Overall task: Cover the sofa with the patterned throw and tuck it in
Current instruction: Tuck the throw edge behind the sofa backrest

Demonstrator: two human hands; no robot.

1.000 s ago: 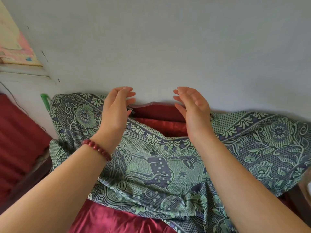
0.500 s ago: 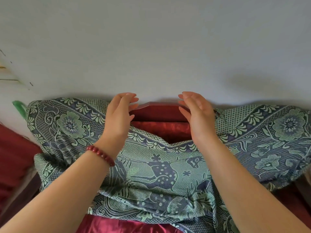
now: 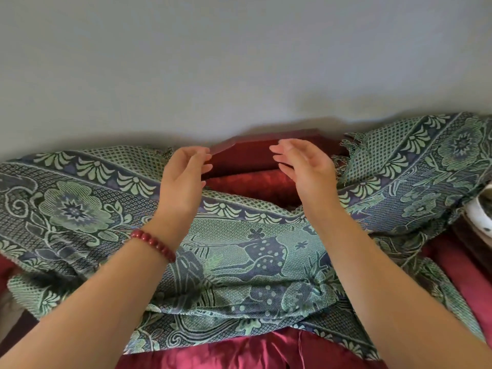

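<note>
Between the left hand [image 3: 183, 179] and the right hand [image 3: 306, 169], an open gap leads toward 12 o'clock to the bare red sofa back [image 3: 250, 182]. The grey wall [image 3: 239, 62] closes it just behind the wooden top rail [image 3: 266, 135]. At 9 and 3 o'clock the patterned throw [image 3: 239, 251] lies bunched, crowding both sides.
</note>
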